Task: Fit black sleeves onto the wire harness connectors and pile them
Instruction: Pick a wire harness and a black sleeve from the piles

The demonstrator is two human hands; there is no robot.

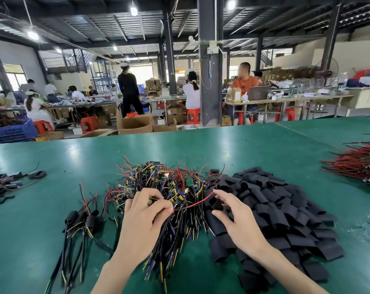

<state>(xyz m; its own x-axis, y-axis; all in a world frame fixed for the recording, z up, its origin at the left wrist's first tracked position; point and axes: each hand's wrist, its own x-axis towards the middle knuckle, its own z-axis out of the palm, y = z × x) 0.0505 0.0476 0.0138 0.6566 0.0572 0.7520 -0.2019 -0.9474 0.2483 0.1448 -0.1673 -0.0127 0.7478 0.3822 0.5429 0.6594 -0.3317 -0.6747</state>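
A tangled heap of wire harnesses with small green boards lies mid-table on the green mat. My left hand rests on its near side, fingers curled and pinching one harness at its small end piece. To the right spreads a pile of flat black sleeves. My right hand hovers over the pile's left edge, fingers spread and loosely bent, touching a sleeve; whether it holds one I cannot tell. Three sleeved harnesses lie together at the left.
More sleeved harnesses lie at the far left edge. A bundle of red wires sits at the right. The green table stretches ahead; beyond it are cardboard boxes, red stools and people at benches.
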